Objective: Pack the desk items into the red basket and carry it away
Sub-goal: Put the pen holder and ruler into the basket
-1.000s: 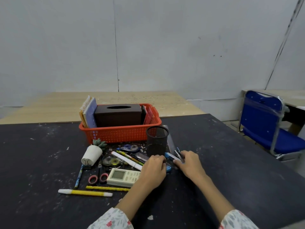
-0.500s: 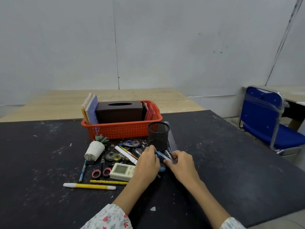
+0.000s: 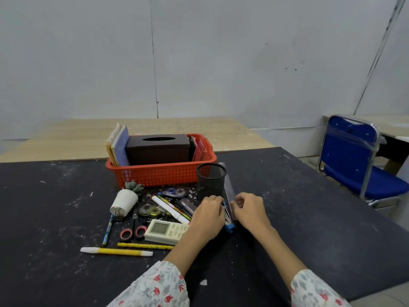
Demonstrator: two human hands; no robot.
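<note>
The red basket (image 3: 161, 175) stands on the black desk (image 3: 309, 218) and holds notebooks (image 3: 118, 144) and a dark tissue box (image 3: 158, 148). In front of it stand a black mesh pen cup (image 3: 211, 180) and a clear ruler (image 3: 228, 185) lying flat. My left hand (image 3: 208, 216) curls over the top of a blue tool (image 3: 229, 227) lying between my hands. My right hand (image 3: 250, 209) pinches the ruler's near end with curled fingers. Left of my hands lie a remote (image 3: 164, 231), red-handled scissors (image 3: 132, 231), a white marker (image 3: 169, 209), a tape roll (image 3: 148, 208) and a tipped white plant pot (image 3: 124, 201).
A yellow pencil (image 3: 146, 246), a yellow-and-white pen (image 3: 117, 251) and a blue pencil (image 3: 107, 232) lie nearest me on the left. A blue chair (image 3: 352, 156) stands off the desk's right side. A wooden table (image 3: 66, 140) adjoins the desk's far edge.
Both hands have moved forward toward the pen cup. The blue tool now lies lengthwise between them, and my right hand has shifted from it to the ruler's end.
</note>
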